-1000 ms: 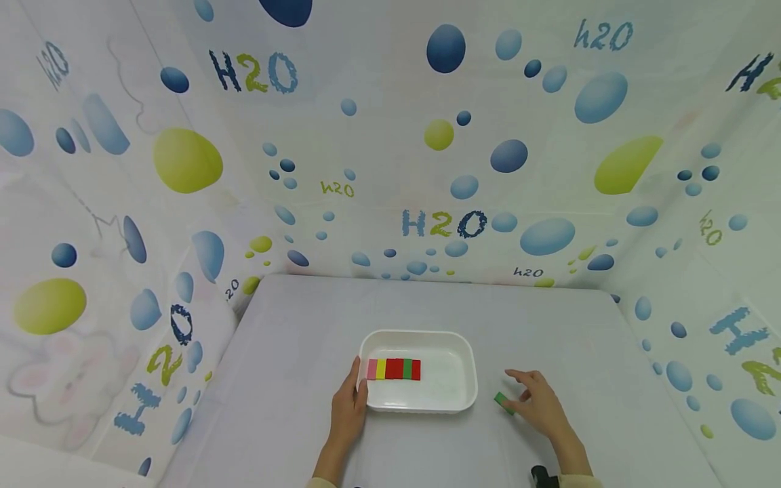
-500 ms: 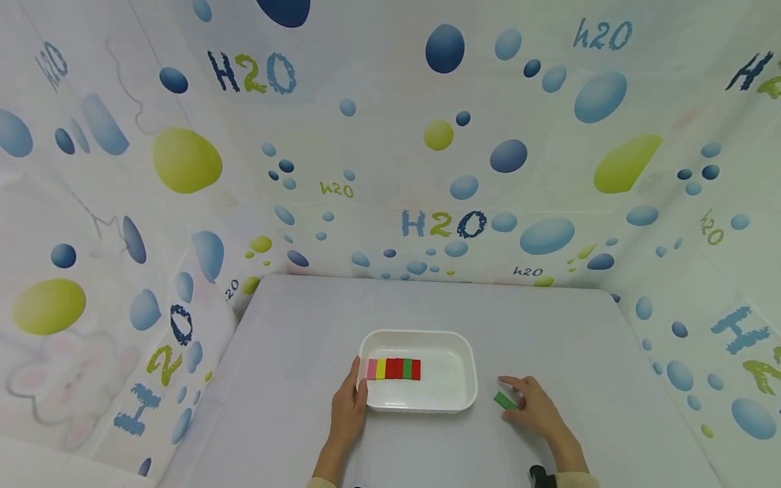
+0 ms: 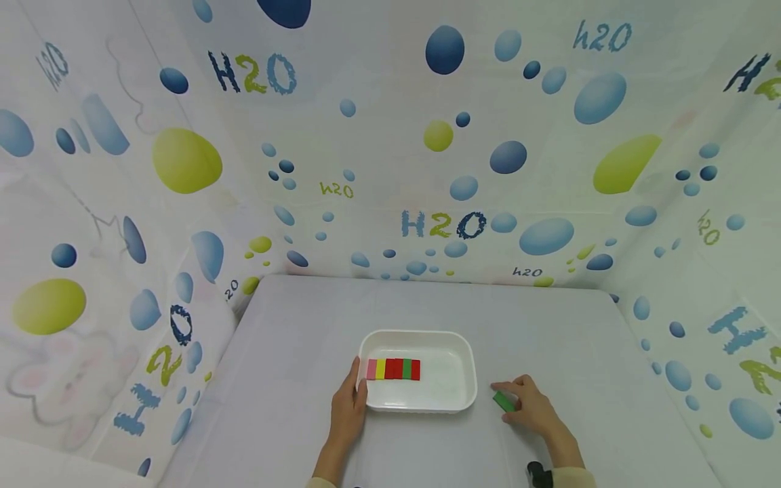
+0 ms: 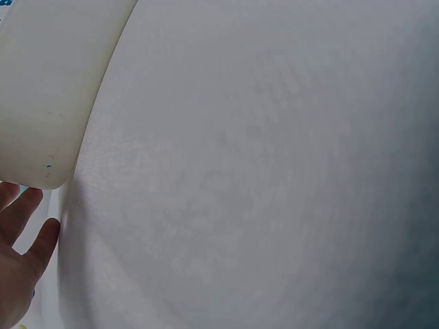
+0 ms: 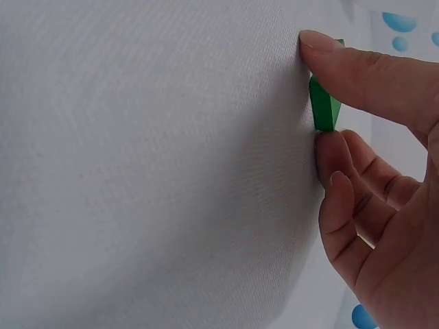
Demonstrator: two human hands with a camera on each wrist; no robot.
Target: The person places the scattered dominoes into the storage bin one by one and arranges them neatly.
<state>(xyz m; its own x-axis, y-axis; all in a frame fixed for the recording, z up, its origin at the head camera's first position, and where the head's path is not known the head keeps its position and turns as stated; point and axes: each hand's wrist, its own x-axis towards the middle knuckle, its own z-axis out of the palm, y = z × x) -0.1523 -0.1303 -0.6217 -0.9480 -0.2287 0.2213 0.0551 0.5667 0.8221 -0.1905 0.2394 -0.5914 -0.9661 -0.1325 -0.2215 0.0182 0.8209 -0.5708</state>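
Observation:
A white tray (image 3: 439, 396) sits mid-table, holding a row of pink, yellow, red and green blocks (image 3: 395, 369) set side by side. My left hand (image 3: 349, 407) rests against the tray's left end with its fingers extended; in the left wrist view, fingertips meet the end of the tray (image 4: 62, 82). To the tray's right, my right hand (image 3: 533, 407) pinches a loose green block (image 3: 503, 401) low over the table, its index finger and thumb around it. The right wrist view has the thumb partly covering that green block (image 5: 322, 106), the other fingers curled below it.
A pale cloth covers the table (image 3: 293, 325) around the tray. Behind and beside it hangs a white curtain (image 3: 390, 156) printed with bubbles and letters. A black device (image 3: 539, 474) sits by the right wrist.
My right thumb and index finger have shifted slightly left and closed around the green block. The left hand, tray and block row have stayed put.

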